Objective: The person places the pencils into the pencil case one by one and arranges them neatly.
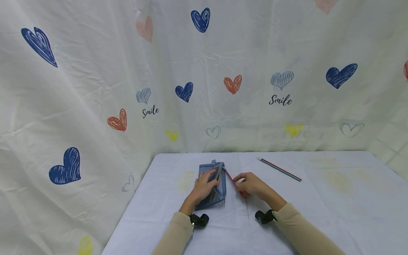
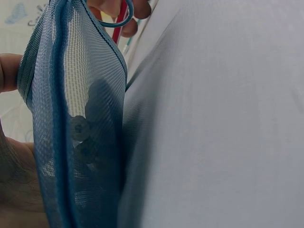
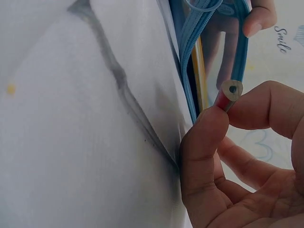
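Observation:
On the left part of the table lies a blue mesh pencil case (image 1: 221, 193), its zipped mouth parted in the right wrist view. My left hand (image 1: 203, 186) holds it, with the thumb on one side of the opening and fingers seen through the mesh. A yellow pencil (image 3: 200, 66) shows inside, and dark round shapes (image 2: 79, 128) show through the mesh wall. Between thumb and forefinger, my right hand (image 1: 250, 184) pinches a red pencil (image 3: 231, 92) near its flat end. The pencil's far end reaches the case's upper right edge in the head view.
Two more pencils (image 1: 280, 170), one red and one green, lie side by side to the right on the white tablecloth (image 1: 318, 212). Behind the table hangs a white curtain (image 1: 255, 46) printed with hearts. A crease (image 3: 123, 80) runs through the cloth near my right hand.

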`<state>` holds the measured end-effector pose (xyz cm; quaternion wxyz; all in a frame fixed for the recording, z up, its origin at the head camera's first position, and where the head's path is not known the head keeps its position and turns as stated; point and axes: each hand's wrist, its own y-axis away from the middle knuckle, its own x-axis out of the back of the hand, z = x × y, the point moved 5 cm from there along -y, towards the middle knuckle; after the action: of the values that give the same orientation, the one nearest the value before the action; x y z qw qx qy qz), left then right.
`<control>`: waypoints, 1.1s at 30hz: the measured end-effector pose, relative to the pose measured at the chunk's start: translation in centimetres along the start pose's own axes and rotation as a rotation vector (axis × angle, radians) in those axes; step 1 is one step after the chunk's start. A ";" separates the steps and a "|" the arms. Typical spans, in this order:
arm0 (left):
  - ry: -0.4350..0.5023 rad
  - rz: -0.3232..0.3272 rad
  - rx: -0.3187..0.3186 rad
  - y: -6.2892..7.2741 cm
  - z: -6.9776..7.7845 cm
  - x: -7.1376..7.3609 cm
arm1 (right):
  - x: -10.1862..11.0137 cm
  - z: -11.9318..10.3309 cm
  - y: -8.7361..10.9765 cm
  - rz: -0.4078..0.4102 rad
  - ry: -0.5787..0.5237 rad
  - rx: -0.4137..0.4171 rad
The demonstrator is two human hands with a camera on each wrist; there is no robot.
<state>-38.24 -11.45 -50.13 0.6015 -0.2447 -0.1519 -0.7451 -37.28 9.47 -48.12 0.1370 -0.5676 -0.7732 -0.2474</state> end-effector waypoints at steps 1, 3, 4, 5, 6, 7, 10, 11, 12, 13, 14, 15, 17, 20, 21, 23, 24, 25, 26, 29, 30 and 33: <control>0.002 -0.001 -0.001 0.0 0.0 0.0 | -0.1 0.0 -0.1 -0.001 -0.005 0.001; 0.006 -0.002 -0.003 0.0 0.0 0.1 | -0.2 0.0 -0.3 -0.003 -0.015 -0.001; 0.008 -0.003 -0.005 0.1 0.0 0.1 | -0.3 0.0 -0.3 -0.006 -0.018 0.001; 0.012 -0.003 -0.006 0.1 0.1 0.1 | -0.4 0.0 -0.4 -0.006 -0.019 0.005; 0.014 0.000 -0.008 0.1 0.1 0.1 | -0.4 -0.1 -0.5 -0.003 -0.021 0.008; 0.012 -0.001 -0.005 0.1 0.2 0.1 | -0.5 -0.2 -0.5 -0.001 -0.020 0.011; 0.006 0.002 -0.002 0.1 0.2 0.0 | -0.8 -0.4 -0.6 0.007 -0.017 0.017; 0.005 0.003 -0.003 0.1 0.2 0.0 | -0.9 -0.5 -0.6 0.011 -0.016 0.019; 0.004 0.003 -0.004 0.1 0.2 0.0 | -1.0 -0.6 -0.6 0.017 -0.018 0.018; 0.003 0.001 -0.001 0.1 0.2 0.0 | -1.1 -0.6 -0.6 0.018 -0.020 0.018; 0.003 0.002 -0.004 0.1 0.2 0.0 | -1.2 -0.8 -0.6 0.016 -0.018 0.024; 0.005 0.003 -0.007 0.1 0.2 0.1 | -1.3 -0.9 -0.6 0.018 -0.021 0.025; 0.005 0.003 -0.007 0.2 0.2 0.1 | -1.5 -1.2 -0.6 0.020 -0.022 0.029; -0.001 0.004 -0.010 0.2 0.3 0.1 | -1.8 -1.5 -0.7 0.017 -0.018 0.040; 0.001 0.004 -0.012 0.1 0.2 0.1 | -1.8 -1.5 -0.7 0.019 -0.018 0.041; -0.002 0.004 -0.013 0.1 0.2 0.1 | -1.9 -1.6 -0.8 0.018 -0.013 0.048; -0.003 0.005 -0.013 0.0 0.1 0.0 | -2.0 -1.7 -0.8 0.018 -0.015 0.050; -0.002 0.004 -0.010 0.0 0.0 0.0 | -2.0 -1.7 -0.9 0.019 -0.013 0.053; -0.003 0.002 -0.007 0.0 0.0 0.0 | -2.1 -1.8 -0.9 0.019 -0.013 0.056; -0.005 0.000 -0.001 0.0 -0.1 0.0 | -2.3 -1.9 -1.2 0.020 -0.028 0.049; -0.003 -0.001 0.001 0.0 -0.1 0.0 | -2.4 -1.9 -1.4 0.023 -0.031 0.042; -0.002 0.002 0.003 -0.1 -0.2 0.0 | -2.7 -1.8 -1.7 0.030 -0.038 0.019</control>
<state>-38.33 -11.56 -50.29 0.6025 -0.2448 -0.1535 -0.7440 -38.13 5.89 -48.32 0.1314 -0.5823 -0.7695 -0.2270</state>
